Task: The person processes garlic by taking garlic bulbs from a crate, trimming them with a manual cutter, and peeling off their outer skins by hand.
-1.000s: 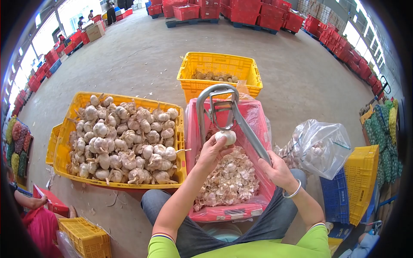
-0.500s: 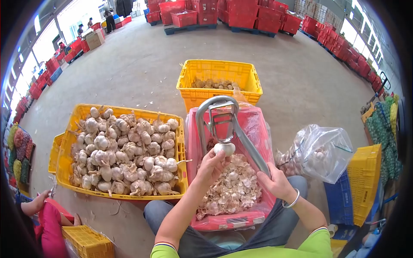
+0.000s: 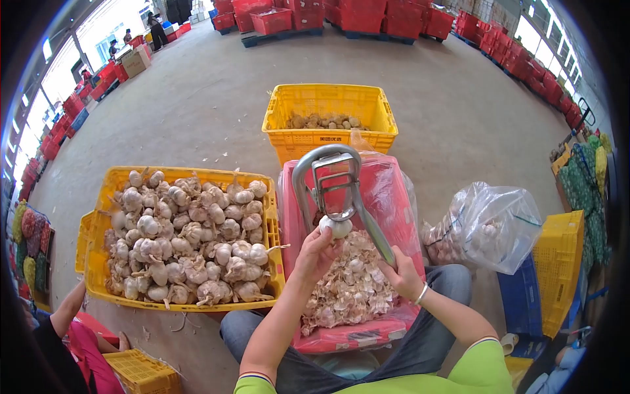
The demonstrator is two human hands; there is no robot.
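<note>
My left hand point(image 3: 316, 253) holds a white garlic bulb point(image 3: 336, 226) in its fingers, against the lower end of a grey metal cutter point(image 3: 326, 157). My right hand point(image 3: 401, 276) is wrapped round the end of the cutter's long handle. Beneath both hands, a pink crate point(image 3: 394, 197) lined with clear plastic holds a heap of garlic skins and scraps point(image 3: 354, 282). To the left, a yellow crate point(image 3: 190, 172) is full of garlic bulbs with dry stems.
Beyond the pink crate stands a yellow crate point(image 3: 328, 138) with brownish pieces inside. A clear bag of garlic point(image 3: 489, 226) lies at right, near blue and yellow crates point(image 3: 558, 262). At lower left, a person in pink point(image 3: 88, 354) sits beside a small yellow crate point(image 3: 143, 372).
My right hand has come down and left with the cutter's handle, nearer my left hand. The bulb stays in my left hand. The person at lower left has stretched out an arm.
</note>
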